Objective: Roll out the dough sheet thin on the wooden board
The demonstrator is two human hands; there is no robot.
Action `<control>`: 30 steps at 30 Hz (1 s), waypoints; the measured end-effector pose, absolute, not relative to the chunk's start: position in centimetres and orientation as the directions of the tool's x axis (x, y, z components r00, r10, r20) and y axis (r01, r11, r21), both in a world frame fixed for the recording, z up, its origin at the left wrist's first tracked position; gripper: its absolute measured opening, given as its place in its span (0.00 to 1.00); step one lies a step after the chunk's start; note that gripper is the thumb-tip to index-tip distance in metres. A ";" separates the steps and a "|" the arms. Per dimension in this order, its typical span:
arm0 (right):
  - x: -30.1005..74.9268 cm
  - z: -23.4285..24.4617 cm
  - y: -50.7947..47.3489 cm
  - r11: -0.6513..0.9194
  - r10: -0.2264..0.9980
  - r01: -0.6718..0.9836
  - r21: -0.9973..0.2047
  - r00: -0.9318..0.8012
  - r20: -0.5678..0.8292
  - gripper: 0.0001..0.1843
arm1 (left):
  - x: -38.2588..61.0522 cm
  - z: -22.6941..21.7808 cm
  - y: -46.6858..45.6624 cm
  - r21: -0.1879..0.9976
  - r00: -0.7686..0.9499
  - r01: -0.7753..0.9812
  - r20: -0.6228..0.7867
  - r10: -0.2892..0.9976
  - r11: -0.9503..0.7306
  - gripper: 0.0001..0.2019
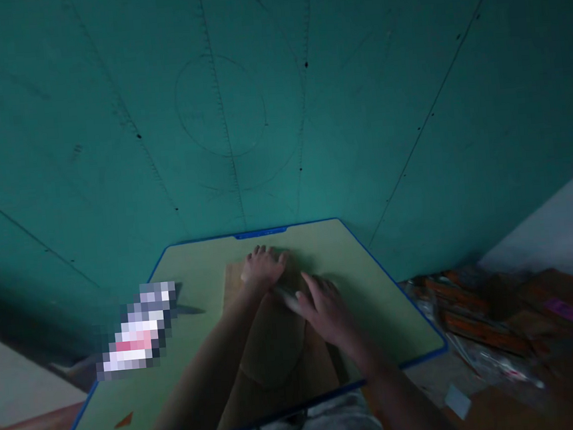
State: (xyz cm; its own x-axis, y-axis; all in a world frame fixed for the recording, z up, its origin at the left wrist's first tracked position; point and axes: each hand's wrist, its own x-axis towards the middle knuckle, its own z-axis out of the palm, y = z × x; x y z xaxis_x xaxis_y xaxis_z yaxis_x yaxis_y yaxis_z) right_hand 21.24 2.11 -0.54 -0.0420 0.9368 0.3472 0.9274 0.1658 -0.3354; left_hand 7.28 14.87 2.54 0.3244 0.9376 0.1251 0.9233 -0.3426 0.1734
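Observation:
A flattened oval sheet of dough or clay lies on a wooden board; dim light hides which it is. Across its far part runs a pale rolling pin, slanting down to the right. My left hand presses over the pin's far left end, fingers curved forward. At the near right end, my right hand bears on the pin, its thumb laid toward the middle. Both hands cover the pin's ends. The board sits on a pale table with blue edging.
A pixelated object lies at the table's left side, beside a dark pointed blade-like shape. A small orange scrap is near the left edge. A green marked wall rises behind. Cardboard and plastic-wrapped items fill the floor at right.

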 end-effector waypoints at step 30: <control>18.7 2.2 6.6 0.360 0.929 0.917 -0.172 -0.335 0.161 0.29 | -2.0 0.1 -0.5 0.003 0.492 0.857 0.289 0.821 -0.515 0.28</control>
State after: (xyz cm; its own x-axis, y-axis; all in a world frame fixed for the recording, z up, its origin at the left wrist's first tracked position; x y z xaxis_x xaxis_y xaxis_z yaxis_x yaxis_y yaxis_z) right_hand 18.69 6.63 2.20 -0.3347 0.9286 0.1605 0.9168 0.3603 -0.1725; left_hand -1.99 -0.52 0.09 0.4918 0.8213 0.2893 0.8574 -0.5146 0.0033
